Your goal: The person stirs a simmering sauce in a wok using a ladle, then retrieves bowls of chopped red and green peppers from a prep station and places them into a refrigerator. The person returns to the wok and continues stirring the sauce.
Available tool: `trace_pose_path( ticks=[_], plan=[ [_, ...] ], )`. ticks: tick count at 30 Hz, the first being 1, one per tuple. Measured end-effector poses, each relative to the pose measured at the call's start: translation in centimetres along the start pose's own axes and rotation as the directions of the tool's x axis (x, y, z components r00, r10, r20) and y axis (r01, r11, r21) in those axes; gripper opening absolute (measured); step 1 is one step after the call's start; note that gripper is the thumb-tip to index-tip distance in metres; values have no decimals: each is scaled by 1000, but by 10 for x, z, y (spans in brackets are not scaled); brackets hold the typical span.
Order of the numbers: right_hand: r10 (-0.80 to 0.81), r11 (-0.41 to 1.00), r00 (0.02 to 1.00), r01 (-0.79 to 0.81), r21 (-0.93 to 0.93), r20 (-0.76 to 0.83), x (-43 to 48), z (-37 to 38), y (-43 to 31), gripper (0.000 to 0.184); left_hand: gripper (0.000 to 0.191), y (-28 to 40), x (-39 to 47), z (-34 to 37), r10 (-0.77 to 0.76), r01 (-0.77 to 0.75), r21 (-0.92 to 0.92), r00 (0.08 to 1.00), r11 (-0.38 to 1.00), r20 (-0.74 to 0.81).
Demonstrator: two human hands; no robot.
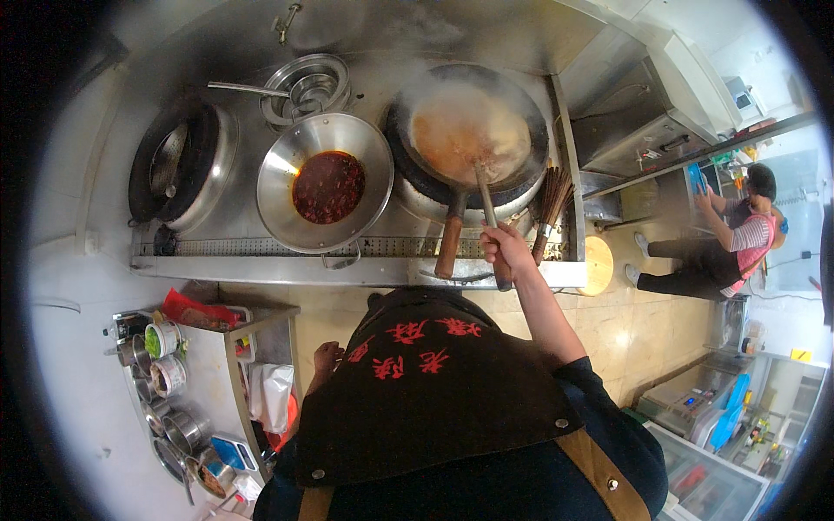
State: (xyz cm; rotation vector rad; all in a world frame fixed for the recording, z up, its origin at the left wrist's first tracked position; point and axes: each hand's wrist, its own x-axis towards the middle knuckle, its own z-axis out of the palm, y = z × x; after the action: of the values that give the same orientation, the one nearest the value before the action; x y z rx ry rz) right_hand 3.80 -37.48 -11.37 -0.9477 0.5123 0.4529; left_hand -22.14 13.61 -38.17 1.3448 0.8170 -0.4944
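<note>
My right hand [508, 246] grips the wooden-ended handle of a long metal cooking ladle or spatula [485, 195]; its head is hidden in a steaming wok [401, 146]. Brownish, bubbling food or liquid [449, 133] fills the wok's middle. The wok's own wooden handle [449, 247] points towards me, just left of my hand. My left hand [328, 355] hangs low beside my dark apron [417, 417], fingers curled, and I cannot tell whether it holds anything. A steel wok-shaped pan [277, 189] of dark red oily sauce [328, 187] sits left of the steaming wok.
A bamboo wok brush [552, 208] leans at the range's right end. Nested steel pots [306, 91] stand behind the sauce pan; a blackened wok [146, 189] holds a strainer [169, 159] at left. A side table [208, 365] carries several containers. Another person [736, 238] stands at the right.
</note>
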Motion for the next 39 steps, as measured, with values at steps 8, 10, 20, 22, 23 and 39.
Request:
trace_pose_path(
  ticks=[8,10,20,22,23,39],
  plan=[
    [52,742,930,-280,609,364,-26,10,-32,33,25,12,-5,7,-21,19,-45,999,999,-40],
    [42,764,932,-262,589,360,-39,13,-41,33,25,21,-11,10,-44,46,34,998,998,-53],
    [-284,905,953,232,-356,-102,-83,37,-83,24,21,36,-19,19,-8,9,-68,1000,998,6],
    [-401,755,912,280,-592,-80,-91,36,-89,24,22,38,-18,18,-50,54,80,998,995,-44],
    [-472,644,880,300,-704,-56,-96,33,-92,33,22,38,-18,17,-32,42,163,997,986,-64],
    [-671,92,740,37,-995,-34,-36,-46,-48,46,27,31,-16,9,-6,9,-68,999,998,44]
  ],
)
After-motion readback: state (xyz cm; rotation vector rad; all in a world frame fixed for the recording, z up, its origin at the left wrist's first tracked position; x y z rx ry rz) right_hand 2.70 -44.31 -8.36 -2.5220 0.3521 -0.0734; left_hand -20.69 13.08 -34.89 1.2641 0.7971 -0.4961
